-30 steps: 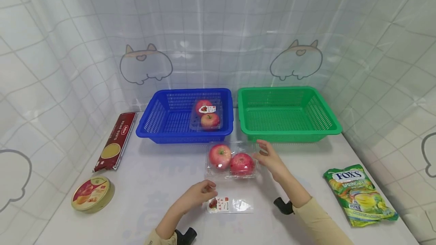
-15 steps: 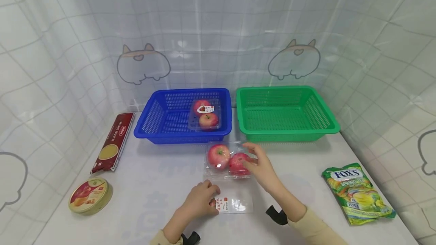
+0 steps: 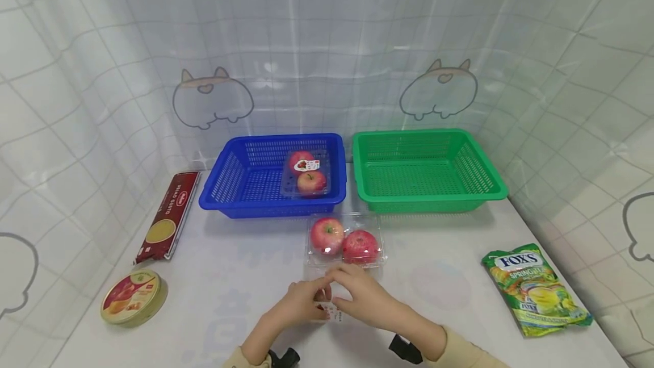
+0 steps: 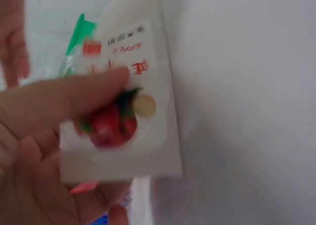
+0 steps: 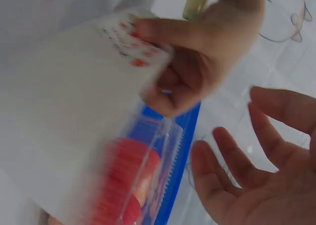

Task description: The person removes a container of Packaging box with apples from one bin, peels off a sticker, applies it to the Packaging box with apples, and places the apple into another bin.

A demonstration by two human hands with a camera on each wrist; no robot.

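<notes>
My left hand (image 3: 293, 305) pinches a white label sheet (image 4: 148, 158) with its thumb on the printed end. Red characters and a red fruit picture show on that label. Close by, my right hand (image 3: 365, 300) has its fingers spread and loosely bent, with nothing held in the right wrist view. In the head view the two hands nearly meet and cover much of the sheet. Just beyond them lies a clear plastic box (image 3: 369, 221) holding two red apples, one apple (image 3: 327, 236) at left and another apple (image 3: 360, 247) at right.
Behind the box stand a blue basket (image 3: 276, 209), with a labelled box of apples (image 3: 310, 182) inside, and a green basket (image 3: 431, 207). A red packet (image 3: 171, 214) and a round tin (image 3: 131, 300) lie left. A green candy bag (image 3: 536, 291) lies right.
The left hand has taken hold of the label sheet and lifted it off the table. My right hand has moved from the apple box down and left, beside the left hand.
</notes>
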